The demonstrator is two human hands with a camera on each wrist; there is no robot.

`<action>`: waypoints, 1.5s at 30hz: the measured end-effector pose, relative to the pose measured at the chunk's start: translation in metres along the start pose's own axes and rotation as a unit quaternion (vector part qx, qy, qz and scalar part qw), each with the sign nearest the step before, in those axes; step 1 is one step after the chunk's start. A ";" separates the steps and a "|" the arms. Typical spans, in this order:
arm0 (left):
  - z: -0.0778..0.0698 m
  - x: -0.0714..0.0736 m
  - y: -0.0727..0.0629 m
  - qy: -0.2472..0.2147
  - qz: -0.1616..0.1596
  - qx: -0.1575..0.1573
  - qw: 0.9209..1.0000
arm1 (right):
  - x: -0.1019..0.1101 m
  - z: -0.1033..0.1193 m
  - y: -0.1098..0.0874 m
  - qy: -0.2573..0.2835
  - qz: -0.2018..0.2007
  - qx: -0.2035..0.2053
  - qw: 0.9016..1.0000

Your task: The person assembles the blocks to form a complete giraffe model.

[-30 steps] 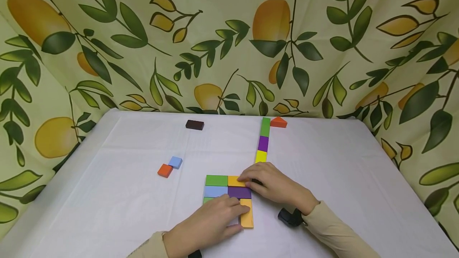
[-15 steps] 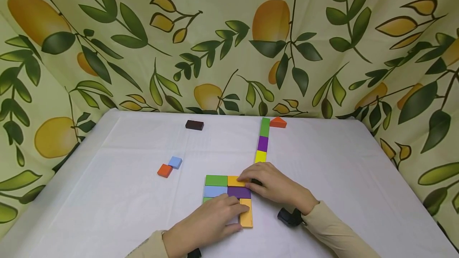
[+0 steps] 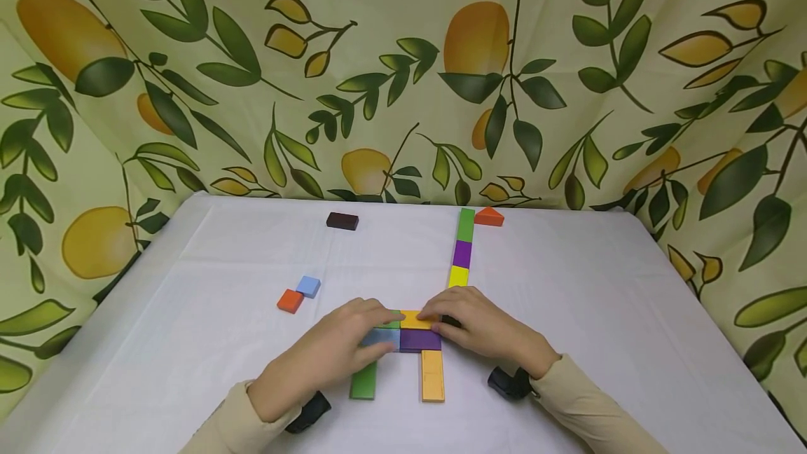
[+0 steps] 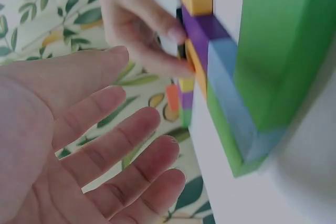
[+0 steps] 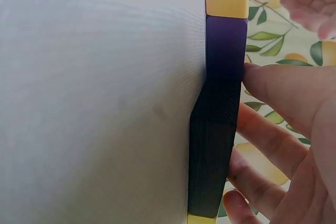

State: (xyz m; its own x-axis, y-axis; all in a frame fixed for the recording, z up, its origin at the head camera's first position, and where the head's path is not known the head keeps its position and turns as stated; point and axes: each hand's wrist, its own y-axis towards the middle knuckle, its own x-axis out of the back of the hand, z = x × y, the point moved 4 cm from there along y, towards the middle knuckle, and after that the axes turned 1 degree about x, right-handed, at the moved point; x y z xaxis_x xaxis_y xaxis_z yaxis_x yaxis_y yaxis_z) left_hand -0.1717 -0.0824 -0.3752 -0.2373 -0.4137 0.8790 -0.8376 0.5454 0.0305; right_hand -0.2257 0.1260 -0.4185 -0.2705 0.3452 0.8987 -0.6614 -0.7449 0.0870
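Observation:
My left hand (image 3: pixel 334 342) hovers over the left side of a flat figure of wooden blocks, its fingers extended and holding nothing; the left wrist view shows its palm (image 4: pixel 31 145) apart from the blocks. Beneath it lie a green block (image 3: pixel 391 319), a light-blue block (image 3: pixel 388 339) and a green leg block (image 3: pixel 363 382). My right hand (image 3: pixel 492 324) rests on the figure's right side, fingertips touching the orange block (image 3: pixel 410 319) and thumb at the purple block (image 3: pixel 420 340). A black block (image 5: pixel 210 166), partly hidden, lies under those fingers. A light-orange block (image 3: pixel 433 375) forms the right leg.
A column of yellow (image 3: pixel 459 276), purple (image 3: pixel 462 254) and green (image 3: pixel 466 225) blocks runs toward the back, with an orange-red triangle (image 3: pixel 489 217) beside its end. Loose blocks lie left: red (image 3: pixel 290 301), light blue (image 3: pixel 308 286), dark brown (image 3: pixel 342 221). A patterned curtain (image 3: pixel 403 90) hangs behind.
My left hand has let go of the light-orange leg block and moved up and left over the green and blue blocks. The green leg block is now uncovered. My right hand stays in place.

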 end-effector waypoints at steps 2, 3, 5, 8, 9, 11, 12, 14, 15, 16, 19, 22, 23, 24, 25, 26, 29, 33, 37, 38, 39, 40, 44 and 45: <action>0.005 0.003 0.000 -0.002 -0.007 0.011 1.000 | 0.000 0.000 0.000 0.000 0.000 0.001 1.000; 0.008 0.004 0.000 -0.003 -0.011 0.014 1.000 | -0.001 0.000 0.000 0.000 0.001 0.001 1.000; 0.012 0.006 0.001 -0.004 -0.019 0.015 1.000 | -0.001 0.000 0.000 0.001 0.001 0.001 1.000; 0.017 0.006 0.002 -0.001 -0.028 0.018 0.999 | -0.001 0.000 -0.001 0.000 0.000 0.002 1.000; 0.020 0.007 0.002 -0.002 -0.031 0.023 0.999 | -0.001 0.000 -0.001 -0.001 -0.001 0.002 1.000; 0.025 0.008 0.003 0.000 -0.039 0.035 0.999 | -0.001 0.000 -0.001 0.000 -0.001 0.002 1.000; 0.028 0.010 0.003 0.001 -0.044 0.040 0.998 | -0.001 0.000 -0.001 0.000 -0.001 0.000 1.000; 0.034 0.013 0.003 0.007 -0.056 0.050 0.997 | -0.001 0.000 -0.001 0.003 0.000 -0.004 1.000; 0.038 0.015 0.003 0.014 -0.065 0.049 0.997 | -0.001 0.000 -0.001 0.005 0.001 -0.006 1.000; 0.042 0.016 0.003 0.022 -0.073 0.050 0.996 | -0.001 0.000 -0.001 0.006 0.002 -0.009 1.000; 0.054 0.020 0.003 0.042 -0.090 0.055 0.994 | -0.002 0.000 -0.001 0.008 0.005 -0.013 1.000; 0.065 0.022 0.003 0.053 -0.089 0.070 0.992 | -0.002 0.000 -0.001 0.008 0.006 -0.015 1.000; 0.068 0.023 0.003 0.056 -0.086 0.074 0.992 | -0.002 0.000 -0.001 0.007 0.006 -0.014 1.000; 0.071 0.023 0.002 0.057 -0.084 0.077 0.992 | -0.002 0.000 -0.001 0.007 0.006 -0.014 1.000; 0.074 0.024 0.002 0.059 -0.082 0.082 0.991 | -0.002 0.000 -0.001 0.007 0.005 -0.014 1.000; 0.077 0.025 0.002 0.062 -0.082 0.086 0.991 | -0.002 0.000 -0.001 0.006 0.005 -0.013 1.000; 0.083 0.027 0.001 0.069 -0.084 0.098 0.989 | -0.001 0.000 -0.001 0.006 0.004 -0.012 1.000; 0.091 0.031 -0.002 0.072 -0.077 0.117 0.988 | -0.002 -0.001 0.000 0.009 0.003 -0.011 1.000; 0.097 0.032 -0.003 0.063 -0.067 0.133 0.987 | -0.002 -0.001 0.000 0.008 0.003 -0.010 1.000; 0.098 0.032 -0.003 0.061 -0.066 0.135 0.987 | -0.002 -0.001 0.000 0.008 0.002 -0.009 1.000; 0.099 0.032 -0.003 0.059 -0.067 0.136 0.987 | -0.002 -0.001 0.000 0.007 0.003 -0.009 1.000; 0.100 0.033 -0.003 0.057 -0.069 0.137 0.986 | -0.002 -0.001 0.000 0.006 0.002 -0.009 1.000; 0.105 0.034 -0.003 0.051 -0.077 0.139 0.986 | -0.002 -0.001 0.000 0.005 0.003 -0.010 1.000; 0.106 0.034 -0.003 0.049 -0.079 0.139 0.986 | -0.002 -0.001 0.000 0.005 0.003 -0.010 1.000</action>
State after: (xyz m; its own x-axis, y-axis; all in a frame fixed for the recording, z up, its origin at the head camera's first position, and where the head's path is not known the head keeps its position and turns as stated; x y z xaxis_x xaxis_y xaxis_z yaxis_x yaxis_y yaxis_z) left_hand -0.2294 -0.1751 -0.3962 -0.0549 -0.3979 0.9158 -0.9661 0.2530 0.0520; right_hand -0.2258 0.1257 -0.4207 -0.2811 0.3472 0.8947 -0.6737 -0.7353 0.0736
